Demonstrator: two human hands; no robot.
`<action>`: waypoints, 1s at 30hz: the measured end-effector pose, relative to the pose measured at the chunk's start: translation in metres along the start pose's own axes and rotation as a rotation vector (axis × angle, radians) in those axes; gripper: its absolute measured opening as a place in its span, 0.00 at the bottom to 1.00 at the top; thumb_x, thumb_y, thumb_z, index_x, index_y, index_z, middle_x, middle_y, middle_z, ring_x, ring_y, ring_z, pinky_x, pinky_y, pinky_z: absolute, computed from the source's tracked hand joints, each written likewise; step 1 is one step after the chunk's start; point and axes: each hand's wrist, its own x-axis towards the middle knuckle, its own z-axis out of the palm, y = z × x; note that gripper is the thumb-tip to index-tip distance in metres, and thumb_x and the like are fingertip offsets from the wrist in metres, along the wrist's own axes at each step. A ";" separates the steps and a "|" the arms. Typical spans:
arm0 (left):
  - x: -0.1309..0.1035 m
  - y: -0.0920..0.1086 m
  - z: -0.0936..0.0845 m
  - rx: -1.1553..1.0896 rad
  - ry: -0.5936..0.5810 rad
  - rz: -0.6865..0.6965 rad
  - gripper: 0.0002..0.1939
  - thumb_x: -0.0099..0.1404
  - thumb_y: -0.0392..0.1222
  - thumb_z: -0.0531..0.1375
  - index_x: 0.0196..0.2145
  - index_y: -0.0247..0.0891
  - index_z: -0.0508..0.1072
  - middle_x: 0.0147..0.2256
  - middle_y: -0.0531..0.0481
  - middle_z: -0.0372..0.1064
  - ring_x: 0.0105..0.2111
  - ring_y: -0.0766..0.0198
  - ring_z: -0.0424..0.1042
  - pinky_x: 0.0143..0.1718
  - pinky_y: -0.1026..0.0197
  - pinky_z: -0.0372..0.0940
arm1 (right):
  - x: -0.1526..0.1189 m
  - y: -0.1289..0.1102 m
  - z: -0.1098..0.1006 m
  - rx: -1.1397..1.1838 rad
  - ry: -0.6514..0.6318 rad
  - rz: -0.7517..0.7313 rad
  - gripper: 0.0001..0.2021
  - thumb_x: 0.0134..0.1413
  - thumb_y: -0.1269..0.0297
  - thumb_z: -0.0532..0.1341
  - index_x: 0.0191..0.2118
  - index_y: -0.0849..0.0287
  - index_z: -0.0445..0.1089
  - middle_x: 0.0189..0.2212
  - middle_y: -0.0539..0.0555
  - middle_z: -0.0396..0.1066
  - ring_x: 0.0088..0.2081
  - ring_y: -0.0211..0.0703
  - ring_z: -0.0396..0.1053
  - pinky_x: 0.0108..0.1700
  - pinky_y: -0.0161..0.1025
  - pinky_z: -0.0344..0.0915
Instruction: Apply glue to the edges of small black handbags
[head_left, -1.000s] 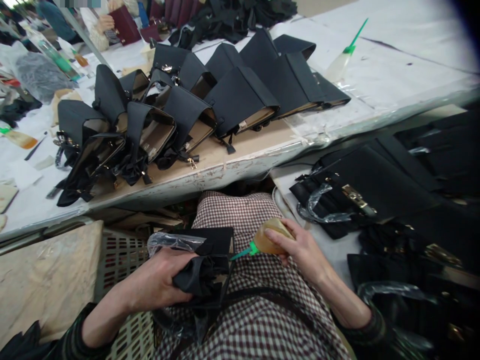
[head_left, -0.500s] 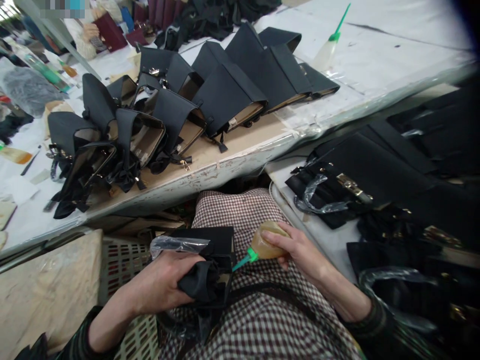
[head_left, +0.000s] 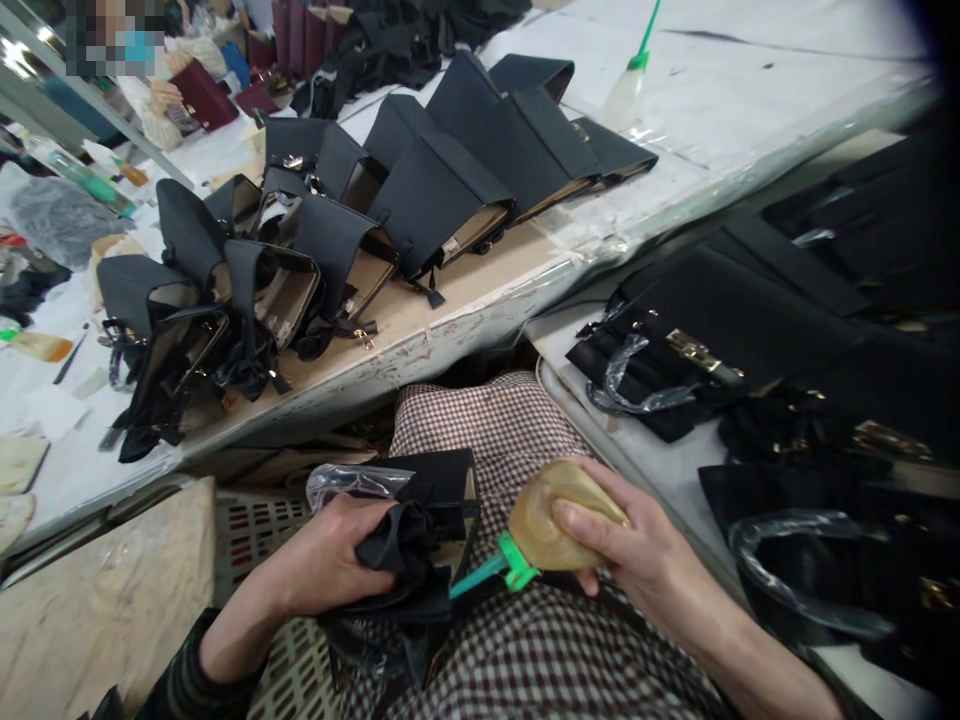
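Over the lap, a black handbag (head_left: 442, 475) lies with its open edge facing right, one handle wrapped in clear plastic. My left hand (head_left: 330, 558) is closed on its gathered black side material. My right hand (head_left: 637, 545) squeezes a glue bottle (head_left: 559, 515) of yellowish liquid, tilted down to the left. The bottle's green nozzle (head_left: 480, 577) reaches the lower right edge of the bag; whether its tip touches the edge I cannot tell. A brown checked apron (head_left: 495, 415) covers the lap beneath.
Several unfinished black bags (head_left: 442, 190) stand along the white worktable (head_left: 720, 90). Another glue bottle (head_left: 626, 90) is behind them. More black bags (head_left: 735, 310) are piled at the right. A plastic crate (head_left: 292, 660) is below left. Across the table, a person's hand (head_left: 165, 98) is near a maroon piece.
My right hand has brought the glue bottle lower and nearer, its nozzle shifting from the bag's middle right edge to its lower edge. My left hand keeps its hold; the view has shifted slightly.
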 end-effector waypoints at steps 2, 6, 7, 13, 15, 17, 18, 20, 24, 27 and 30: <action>0.001 0.000 -0.001 -0.012 -0.005 -0.001 0.11 0.56 0.29 0.61 0.37 0.38 0.74 0.33 0.54 0.75 0.33 0.63 0.71 0.39 0.62 0.62 | -0.005 0.006 -0.005 -0.013 0.021 -0.022 0.20 0.56 0.50 0.70 0.50 0.52 0.70 0.35 0.52 0.70 0.31 0.43 0.68 0.20 0.30 0.67; 0.002 -0.002 0.001 0.013 -0.035 0.009 0.12 0.52 0.29 0.62 0.36 0.38 0.73 0.33 0.54 0.74 0.34 0.62 0.70 0.39 0.62 0.61 | -0.008 0.014 -0.014 -0.054 0.030 -0.010 0.23 0.56 0.48 0.70 0.53 0.50 0.68 0.37 0.53 0.70 0.32 0.46 0.69 0.20 0.33 0.68; 0.002 -0.003 0.002 0.023 -0.045 0.014 0.12 0.52 0.29 0.62 0.35 0.38 0.73 0.33 0.54 0.73 0.33 0.62 0.70 0.38 0.62 0.61 | -0.007 0.014 -0.015 -0.086 0.036 -0.001 0.23 0.56 0.48 0.69 0.52 0.51 0.69 0.36 0.53 0.70 0.32 0.46 0.69 0.20 0.33 0.68; 0.000 -0.005 0.008 0.035 -0.076 0.037 0.09 0.57 0.31 0.63 0.36 0.39 0.71 0.34 0.54 0.74 0.33 0.63 0.70 0.38 0.63 0.60 | 0.006 0.004 -0.021 -0.353 0.115 0.033 0.23 0.56 0.44 0.68 0.49 0.54 0.69 0.36 0.54 0.71 0.29 0.44 0.67 0.20 0.34 0.67; 0.000 -0.005 0.008 0.032 -0.073 0.042 0.09 0.58 0.31 0.64 0.37 0.39 0.71 0.34 0.54 0.74 0.34 0.64 0.70 0.38 0.63 0.60 | 0.010 0.002 -0.023 -0.406 0.154 0.027 0.24 0.54 0.43 0.68 0.49 0.54 0.69 0.37 0.54 0.72 0.28 0.43 0.68 0.20 0.35 0.67; -0.001 -0.005 0.008 0.031 -0.070 0.052 0.09 0.59 0.31 0.64 0.38 0.39 0.71 0.35 0.54 0.74 0.33 0.64 0.70 0.38 0.64 0.61 | 0.011 0.002 -0.023 -0.416 0.179 0.014 0.24 0.53 0.44 0.68 0.49 0.54 0.69 0.37 0.54 0.72 0.28 0.43 0.67 0.20 0.35 0.67; -0.001 -0.005 0.008 0.033 -0.068 0.054 0.09 0.59 0.32 0.64 0.38 0.39 0.71 0.35 0.54 0.74 0.33 0.64 0.70 0.38 0.64 0.61 | 0.011 0.003 -0.022 -0.394 0.170 0.013 0.24 0.53 0.44 0.69 0.49 0.54 0.69 0.36 0.54 0.71 0.27 0.43 0.67 0.19 0.35 0.67; 0.000 -0.005 0.008 0.040 -0.069 0.054 0.09 0.59 0.32 0.64 0.38 0.39 0.71 0.34 0.54 0.74 0.33 0.64 0.70 0.38 0.64 0.61 | 0.007 0.004 -0.020 -0.306 0.120 0.021 0.23 0.55 0.46 0.69 0.49 0.54 0.69 0.34 0.52 0.70 0.27 0.42 0.66 0.19 0.34 0.66; 0.003 -0.004 0.007 0.048 -0.078 0.052 0.07 0.59 0.32 0.63 0.36 0.38 0.71 0.33 0.53 0.74 0.32 0.64 0.70 0.36 0.64 0.61 | -0.002 0.009 -0.013 -0.109 0.048 0.027 0.22 0.56 0.48 0.69 0.50 0.55 0.69 0.35 0.53 0.69 0.29 0.42 0.67 0.18 0.31 0.65; 0.003 -0.004 0.006 0.048 -0.089 0.048 0.06 0.60 0.33 0.63 0.36 0.38 0.71 0.32 0.53 0.73 0.31 0.64 0.69 0.36 0.64 0.61 | -0.003 0.011 -0.012 -0.079 0.029 0.031 0.20 0.57 0.49 0.69 0.48 0.55 0.70 0.34 0.54 0.69 0.30 0.42 0.66 0.18 0.30 0.65; 0.004 -0.005 0.006 0.050 -0.096 0.045 0.06 0.60 0.33 0.63 0.36 0.38 0.71 0.32 0.54 0.73 0.31 0.65 0.68 0.35 0.64 0.60 | 0.002 0.010 -0.016 -0.166 0.065 0.039 0.21 0.56 0.47 0.69 0.47 0.56 0.70 0.34 0.53 0.69 0.28 0.40 0.64 0.18 0.31 0.64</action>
